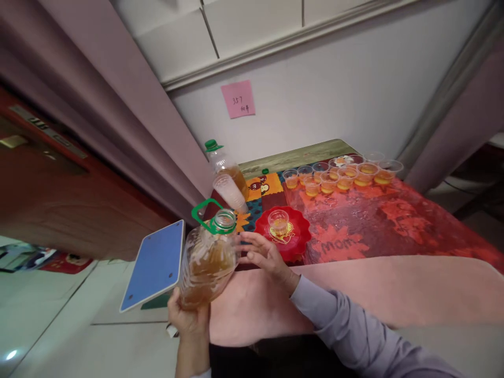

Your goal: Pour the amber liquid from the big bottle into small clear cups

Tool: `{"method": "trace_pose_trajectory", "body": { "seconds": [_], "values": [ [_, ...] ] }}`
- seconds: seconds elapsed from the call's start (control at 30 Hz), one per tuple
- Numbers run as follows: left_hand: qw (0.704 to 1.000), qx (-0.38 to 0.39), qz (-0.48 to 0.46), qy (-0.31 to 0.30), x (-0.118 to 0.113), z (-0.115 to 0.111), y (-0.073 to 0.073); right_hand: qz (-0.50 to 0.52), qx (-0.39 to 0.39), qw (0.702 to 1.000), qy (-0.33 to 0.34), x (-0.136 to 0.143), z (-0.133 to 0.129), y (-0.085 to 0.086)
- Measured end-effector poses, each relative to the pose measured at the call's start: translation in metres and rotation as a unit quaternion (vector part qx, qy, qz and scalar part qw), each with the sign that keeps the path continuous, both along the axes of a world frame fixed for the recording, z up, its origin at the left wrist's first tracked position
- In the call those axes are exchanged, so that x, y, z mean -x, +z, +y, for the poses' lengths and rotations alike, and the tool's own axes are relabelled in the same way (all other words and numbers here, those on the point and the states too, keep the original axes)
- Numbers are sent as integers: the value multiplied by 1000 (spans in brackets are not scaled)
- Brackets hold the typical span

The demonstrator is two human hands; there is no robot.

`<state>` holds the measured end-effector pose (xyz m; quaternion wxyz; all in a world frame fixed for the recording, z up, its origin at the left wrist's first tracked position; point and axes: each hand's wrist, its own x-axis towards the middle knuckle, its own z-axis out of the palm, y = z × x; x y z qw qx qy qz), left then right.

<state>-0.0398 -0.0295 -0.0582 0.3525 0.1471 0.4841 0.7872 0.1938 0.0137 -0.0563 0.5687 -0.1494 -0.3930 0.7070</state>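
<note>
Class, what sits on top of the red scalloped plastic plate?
A clear plastic cup holding amber liquid stands on the plate, over its yellow heart print; part beneath is hidden.

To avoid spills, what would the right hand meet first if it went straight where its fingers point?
Most likely the open jug in the left hand; the right hand looks nearly against it, though depth is unclear.

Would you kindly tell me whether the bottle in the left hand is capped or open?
Open: the bottle in the left hand shows a bare, clear mouth above its green handle, with no cap.
</note>
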Motion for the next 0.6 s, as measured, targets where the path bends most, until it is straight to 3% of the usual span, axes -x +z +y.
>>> {"method": "trace_pose_trajectory", "body": {
  "seconds": [0.23,0.4,0.5,0.6],
  "values": [
    [998,-34,-45,-10,6,1,-12,-113,-14,993,-44,11,-6,-21],
    [996,-42,-79,-8,8,2,-18,-189,-26,974,-123,-7,-14,-8],
    [995,-48,-87,-16,6,3,-20,-288,-98,931,-202,-42,-10,13],
    [994,-55,-91,-25,5,3,-23,-413,-176,840,-305,-86,8,33]
  ]
}}
